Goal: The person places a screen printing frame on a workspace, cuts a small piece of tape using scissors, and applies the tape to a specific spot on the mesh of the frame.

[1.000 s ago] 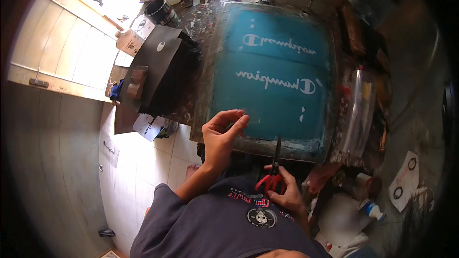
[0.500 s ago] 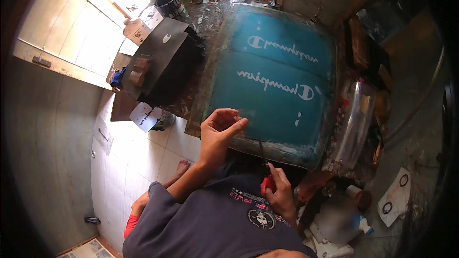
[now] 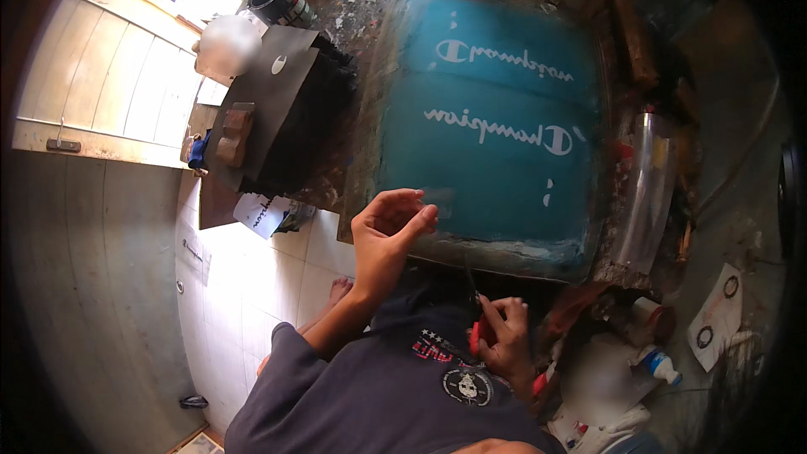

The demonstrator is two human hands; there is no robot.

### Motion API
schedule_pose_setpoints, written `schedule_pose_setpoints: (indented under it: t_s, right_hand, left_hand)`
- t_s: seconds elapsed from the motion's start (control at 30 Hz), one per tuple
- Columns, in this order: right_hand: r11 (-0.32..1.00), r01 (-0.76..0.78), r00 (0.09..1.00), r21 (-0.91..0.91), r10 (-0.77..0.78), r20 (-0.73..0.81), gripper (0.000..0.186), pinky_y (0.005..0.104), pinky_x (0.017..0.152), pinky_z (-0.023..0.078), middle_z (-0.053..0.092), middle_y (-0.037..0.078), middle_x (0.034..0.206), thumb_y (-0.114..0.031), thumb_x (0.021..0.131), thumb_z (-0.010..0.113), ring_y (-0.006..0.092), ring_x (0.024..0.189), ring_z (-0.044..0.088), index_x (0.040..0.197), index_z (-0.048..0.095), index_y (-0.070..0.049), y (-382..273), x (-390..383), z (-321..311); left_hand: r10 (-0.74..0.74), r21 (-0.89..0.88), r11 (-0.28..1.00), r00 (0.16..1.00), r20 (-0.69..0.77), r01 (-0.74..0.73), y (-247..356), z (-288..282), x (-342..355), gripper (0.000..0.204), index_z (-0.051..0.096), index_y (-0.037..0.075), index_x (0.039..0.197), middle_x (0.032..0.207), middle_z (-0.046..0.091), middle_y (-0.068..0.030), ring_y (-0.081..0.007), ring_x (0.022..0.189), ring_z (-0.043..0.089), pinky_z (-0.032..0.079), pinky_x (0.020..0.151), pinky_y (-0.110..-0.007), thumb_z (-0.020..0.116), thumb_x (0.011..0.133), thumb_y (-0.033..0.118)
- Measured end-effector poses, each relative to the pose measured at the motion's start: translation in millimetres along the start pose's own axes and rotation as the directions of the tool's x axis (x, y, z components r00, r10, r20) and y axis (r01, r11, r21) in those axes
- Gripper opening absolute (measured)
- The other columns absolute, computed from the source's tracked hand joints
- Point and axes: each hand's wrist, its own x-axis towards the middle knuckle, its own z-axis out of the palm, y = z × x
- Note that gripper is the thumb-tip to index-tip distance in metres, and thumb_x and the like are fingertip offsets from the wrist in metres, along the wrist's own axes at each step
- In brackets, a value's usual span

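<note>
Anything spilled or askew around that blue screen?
Nothing clearly askew. Pale flecks spatter the dark worktop beside the paint-stained can, and whitish smears mark the blue screen's near edge; whether they're fresh, I can't tell.

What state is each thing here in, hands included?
Left hand: curled, thumb and fingertip apart; unclear whether it holds anything.
Right hand: closed around the red-handled scissors.
Scissors: pointing away from the wearer; blades seemingly closed, though blurred.
Framed teal screen: lying flat.
Black sheets: stacked, with a brown block on top.
Dark can: seemingly open.
</note>
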Motion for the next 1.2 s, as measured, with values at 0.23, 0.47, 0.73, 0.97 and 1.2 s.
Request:
schedule_pose_setpoints:
  t_s: [0.23, 0.47, 0.73, 0.97, 1.2]
  right_hand:
    - [0.941, -0.177, 0.981, 0.289, 0.144, 0.132, 0.046, 0.0382, 0.072, 0.053, 0.061, 0.014, 0.098, -0.005, 0.082, 0.072, 0.028, 0.083, 0.065, 0.124, 0.055, 0.001, -14.0, -4.1, 14.5]
    - [0.004, -0.492, 0.812, 0.871, 0.362, 0.457, 0.045, 0.0336, 0.078, 0.059, 0.066, 0.015, 0.095, 0.012, 0.072, 0.075, 0.0205, 0.084, 0.069, 0.108, 0.051, 0.0, -3.1, 8.4, 6.1]
    - [-0.115, -0.572, 0.757, 0.812, 0.309, 0.576, 0.044, 0.028, 0.069, 0.055, 0.063, 0.011, 0.091, 0.004, 0.074, 0.08, 0.0156, 0.074, 0.065, 0.108, 0.053, 0.002, -6.2, 12.5, 23.2]
    - [-0.142, -0.54, 0.777, 0.829, 0.295, 0.556, 0.033, 0.0283, 0.068, 0.052, 0.06, 0.006, 0.09, -0.004, 0.08, 0.076, 0.0146, 0.074, 0.061, 0.107, 0.058, 0.002, -6.6, 8.0, 26.9]
    - [0.146, -0.582, 0.799, 0.8, 0.285, 0.529, 0.044, 0.0231, 0.077, 0.044, 0.053, 0.0, 0.095, -0.019, 0.077, 0.085, 0.0074, 0.083, 0.051, 0.103, 0.053, -0.006, -11.9, 29.3, 36.2]
  left_hand:
    - [0.104, 0.076, 0.993, 0.986, -0.127, -0.095, -4.4, -18.7, -15.1, 0.025, 0.063, 0.001, 0.106, 0.086, 0.07, -0.0076, -0.0113, 0.076, 0.066, 0.052, 0.071, -0.023, 0.075, 0.083, 0.001]
    - [0.085, -0.01, 0.996, 0.982, -0.171, -0.088, -14.3, -28.4, -24.4, 0.028, 0.061, 0.002, 0.109, 0.087, 0.069, -0.0078, -0.0114, 0.077, 0.066, 0.053, 0.071, -0.023, 0.075, 0.084, 0.0]
    - [0.035, -0.096, 0.994, 0.982, -0.184, -0.053, -18.8, -32.8, -25.5, 0.035, 0.059, 0.002, 0.116, 0.089, 0.069, -0.0078, -0.0112, 0.079, 0.066, 0.055, 0.074, -0.024, 0.074, 0.084, 0.0]
    - [-0.01, -0.069, 0.998, 0.983, -0.181, -0.002, -23.0, -43.3, -25.8, 0.029, 0.061, 0.001, 0.11, 0.088, 0.069, -0.0077, -0.0119, 0.079, 0.067, 0.055, 0.074, -0.024, 0.074, 0.084, 0.0]
    - [-0.043, -0.062, 0.997, 0.986, -0.162, 0.034, -27.5, -39.1, -27.7, 0.017, 0.061, 0.001, 0.1, 0.086, 0.07, -0.0112, -0.0151, 0.077, 0.069, 0.056, 0.073, -0.027, 0.073, 0.087, 0.003]
